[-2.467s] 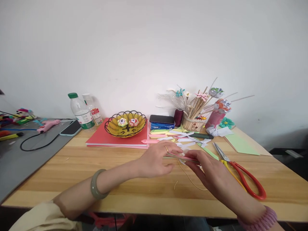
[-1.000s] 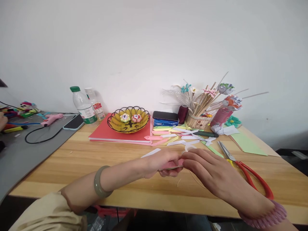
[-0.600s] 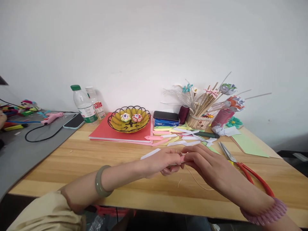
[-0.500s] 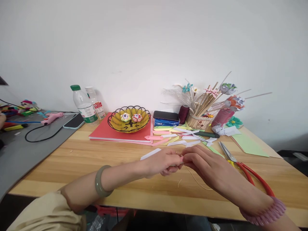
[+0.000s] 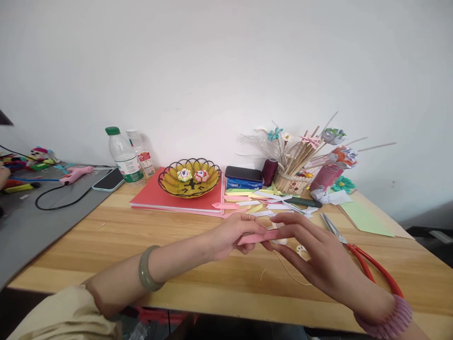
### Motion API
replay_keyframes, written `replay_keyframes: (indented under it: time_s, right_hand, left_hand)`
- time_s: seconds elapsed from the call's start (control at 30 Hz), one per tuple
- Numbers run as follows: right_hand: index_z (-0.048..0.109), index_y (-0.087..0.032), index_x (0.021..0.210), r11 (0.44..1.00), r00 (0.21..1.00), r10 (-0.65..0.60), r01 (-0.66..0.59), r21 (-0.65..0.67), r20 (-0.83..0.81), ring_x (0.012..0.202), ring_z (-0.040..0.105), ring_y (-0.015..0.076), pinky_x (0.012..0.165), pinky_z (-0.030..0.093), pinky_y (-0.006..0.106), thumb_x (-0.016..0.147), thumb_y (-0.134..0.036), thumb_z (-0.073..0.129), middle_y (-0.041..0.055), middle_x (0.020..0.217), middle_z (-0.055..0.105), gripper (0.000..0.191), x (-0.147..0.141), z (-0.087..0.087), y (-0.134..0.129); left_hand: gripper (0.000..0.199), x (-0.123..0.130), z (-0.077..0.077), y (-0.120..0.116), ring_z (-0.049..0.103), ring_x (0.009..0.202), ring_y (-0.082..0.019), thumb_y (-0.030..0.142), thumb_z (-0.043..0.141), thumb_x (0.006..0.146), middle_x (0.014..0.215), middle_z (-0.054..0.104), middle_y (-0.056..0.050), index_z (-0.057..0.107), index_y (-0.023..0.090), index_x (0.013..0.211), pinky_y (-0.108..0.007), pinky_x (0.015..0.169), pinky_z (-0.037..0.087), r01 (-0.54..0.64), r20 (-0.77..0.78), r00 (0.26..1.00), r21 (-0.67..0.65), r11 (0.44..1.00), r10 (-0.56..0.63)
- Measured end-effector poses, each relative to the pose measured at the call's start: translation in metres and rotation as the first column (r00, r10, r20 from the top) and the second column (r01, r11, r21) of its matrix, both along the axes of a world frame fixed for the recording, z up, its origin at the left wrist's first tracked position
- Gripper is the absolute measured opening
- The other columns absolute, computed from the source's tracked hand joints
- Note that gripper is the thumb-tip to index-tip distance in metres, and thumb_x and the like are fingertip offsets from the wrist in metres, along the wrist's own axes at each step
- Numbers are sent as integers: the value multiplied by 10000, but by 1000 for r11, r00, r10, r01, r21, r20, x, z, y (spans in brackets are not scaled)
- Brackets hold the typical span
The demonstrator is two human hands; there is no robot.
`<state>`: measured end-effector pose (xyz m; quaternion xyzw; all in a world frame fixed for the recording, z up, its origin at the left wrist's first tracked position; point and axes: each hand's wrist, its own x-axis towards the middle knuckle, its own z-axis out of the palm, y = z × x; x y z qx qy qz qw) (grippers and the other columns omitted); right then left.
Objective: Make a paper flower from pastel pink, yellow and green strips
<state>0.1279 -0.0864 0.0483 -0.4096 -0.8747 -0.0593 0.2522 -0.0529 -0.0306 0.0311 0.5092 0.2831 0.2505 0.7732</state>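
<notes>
Above the table's front part, my left hand (image 5: 242, 232) is closed on a pink paper strip (image 5: 252, 238), pinching it between thumb and fingers. My right hand (image 5: 313, 245) pinches the strip's right end, its fingers curved over it. Partly behind the right fingers is a white object (image 5: 281, 240) that I cannot make out. A small white piece with a scalloped edge (image 5: 301, 251) shows through the gap by the right thumb. Below the hands, a thin cream cord (image 5: 288, 270) curls on the wood.
Large red-handled scissors (image 5: 354, 252) lie by my right wrist. Behind my hands are loose paper strips (image 5: 244, 198), a woven basket (image 5: 189, 186) with two paper balls on a red pad (image 5: 145, 196), and a pot of craft flowers (image 5: 292, 182). Bottles (image 5: 127, 163) stand left.
The pink strip now shows lengthwise between my hands. My right fingers have lifted and opened out somewhat, and white pieces behind them have come into sight.
</notes>
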Motion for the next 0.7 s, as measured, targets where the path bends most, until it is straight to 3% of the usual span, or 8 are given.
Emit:
replay_keyframes:
  time_s: [0.07,0.17,0.27,0.43,0.6,0.7]
  right_hand:
    - [456,-235,1074,985,990,-102,86,-148,-102,900,611,193,708,499,331,858,-289,479,78,1062,600,224,-3,-3,-1]
    - [481,-243,1046,961,973,-104,45,-271,-206,814,625,163,676,496,291,887,-260,423,42,937,632,170,-7,-5,-2]
    - [507,-236,946,967,960,-51,-22,-254,-274,788,609,155,669,482,277,882,-232,432,29,864,621,99,-10,-7,-3]
    - [482,-240,937,969,942,-49,-35,-244,-333,769,600,139,660,478,262,873,-202,453,10,841,613,79,-11,-8,-5]
    - [486,-234,908,974,942,-38,-41,-224,-335,741,594,129,649,475,250,874,-185,442,1,803,610,74,-11,-7,-5]
    - [485,-232,893,975,943,-35,-41,-219,-332,720,591,122,635,474,241,874,-179,435,-4,783,608,75,-12,-6,-5]
  left_hand:
    - [129,1,2,-2,384,414,-53,236,615,618,435,464,53,558,132,669,-181,431,303,-66,-9,998,32,997,66]
    - [158,1,6,-5,511,518,-82,233,634,580,545,576,16,565,134,682,-212,529,397,-106,-44,993,25,994,107]
    - [144,3,6,-7,540,545,-84,204,632,555,575,598,15,528,140,632,-218,555,408,-115,-13,993,21,993,115]
    - [88,4,4,-7,506,488,-66,135,571,541,486,547,43,493,142,582,-216,549,408,-121,44,992,51,991,119]
    - [118,2,3,-4,531,496,-86,180,579,564,589,615,-6,524,129,655,-244,529,441,-20,63,998,-6,1000,21]
    - [168,2,3,-4,503,473,-72,166,632,549,569,599,10,510,133,660,-220,480,417,-24,22,999,47,999,23]
